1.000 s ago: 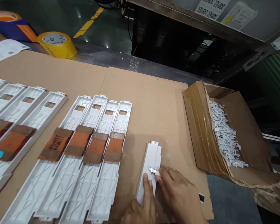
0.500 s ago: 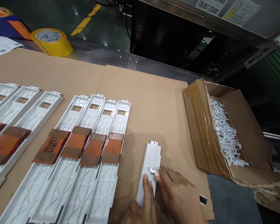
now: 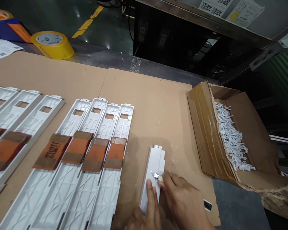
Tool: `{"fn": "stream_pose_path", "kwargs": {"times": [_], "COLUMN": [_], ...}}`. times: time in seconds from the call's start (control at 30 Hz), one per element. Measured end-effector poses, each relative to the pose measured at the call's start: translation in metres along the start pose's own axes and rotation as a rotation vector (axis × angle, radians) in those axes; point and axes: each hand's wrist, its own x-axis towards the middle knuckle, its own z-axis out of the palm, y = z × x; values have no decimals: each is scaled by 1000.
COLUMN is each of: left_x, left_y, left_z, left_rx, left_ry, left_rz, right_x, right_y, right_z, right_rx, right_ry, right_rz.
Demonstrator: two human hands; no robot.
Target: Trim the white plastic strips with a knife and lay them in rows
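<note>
A white plastic strip (image 3: 155,160) lies flat on the cardboard, with a small tab and hole at its far end. Stretched along its near part are the fingers of my left hand (image 3: 150,209), which holds it down; the strip's near end is hidden under that hand. My right hand (image 3: 182,198) is closed around a utility knife, its short metal blade (image 3: 155,174) lying over the strip just ahead of my left fingertips. Most of the knife's handle is hidden in my fist, and a dark end (image 3: 207,205) sticks out behind it.
To the left lie several long white ribbed panels (image 3: 104,191) with orange-brown taped pads (image 3: 115,152) across them. An open cardboard box (image 3: 198,127) of small white plastic pieces (image 3: 231,137) stands at right. Yellow tape (image 3: 54,46) sits at the back edge.
The view has shifted very slightly. Both hands, the knife and the strip keep the same positions relative to each other.
</note>
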Motion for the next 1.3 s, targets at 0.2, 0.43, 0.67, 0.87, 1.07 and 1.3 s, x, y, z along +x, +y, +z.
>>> {"fn": "stream_pose_path", "kwargs": {"times": [0.2, 0.43, 0.67, 0.87, 1.07, 1.3], "left_x": [2, -4, 6, 1, -8, -11], "left_y": [-2, 2, -4, 2, 11, 14], "left_z": [-2, 3, -5, 2, 11, 13], "left_rx": [13, -14, -34, -37, -106, -163], "left_ry": [3, -31, 20, 36, 35, 15], "left_rz": [22, 12, 14, -50, -72, -167], "right_x": [2, 4, 1, 2, 5, -1], "right_y": [4, 12, 13, 5, -5, -4], "right_z": [-3, -6, -6, -6, -1, -3], "right_rx": [117, 270, 374, 469, 448, 520], "right_ry": [-37, -183, -196, -84, -59, 83], "right_rz": [-1, 29, 66, 55, -102, -51]}}
